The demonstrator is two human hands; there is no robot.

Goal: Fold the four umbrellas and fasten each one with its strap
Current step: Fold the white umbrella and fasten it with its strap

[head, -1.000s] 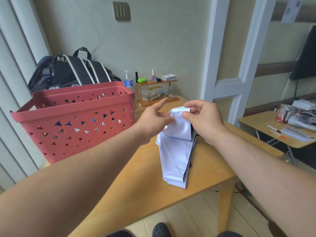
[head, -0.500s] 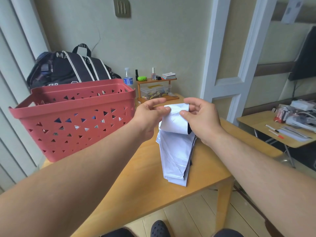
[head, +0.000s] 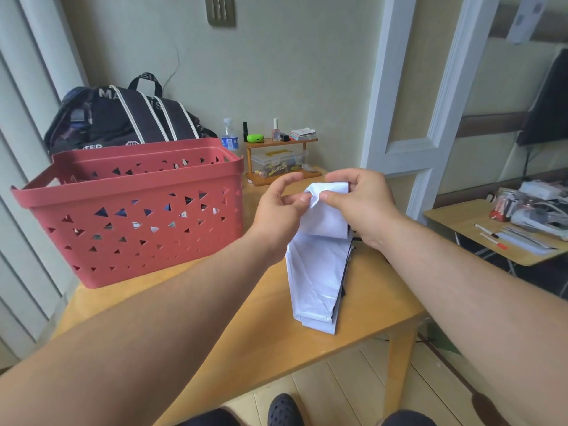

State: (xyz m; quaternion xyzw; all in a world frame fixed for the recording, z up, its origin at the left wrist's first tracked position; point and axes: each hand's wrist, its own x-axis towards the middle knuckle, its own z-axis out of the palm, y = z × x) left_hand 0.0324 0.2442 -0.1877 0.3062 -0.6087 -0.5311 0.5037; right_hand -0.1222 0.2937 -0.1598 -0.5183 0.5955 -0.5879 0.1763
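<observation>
Both hands pleat the top of a white umbrella over the table

The left hand (head: 281,207) pinches a fold at the top edge of the umbrella (head: 319,272) while the right hand (head: 359,204) curls around the gathered cloth; the lower end rests on the table (head: 215,333). Best to keep the pleats flat and tight before reaching for the strap, which I cannot make out.

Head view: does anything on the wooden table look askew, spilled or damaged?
Nothing is spilled or broken. The pale lavender folded umbrella overhangs the near edge of the light wooden table slightly while the left hand and right hand pinch its top. A thin crack runs down the wall.
</observation>
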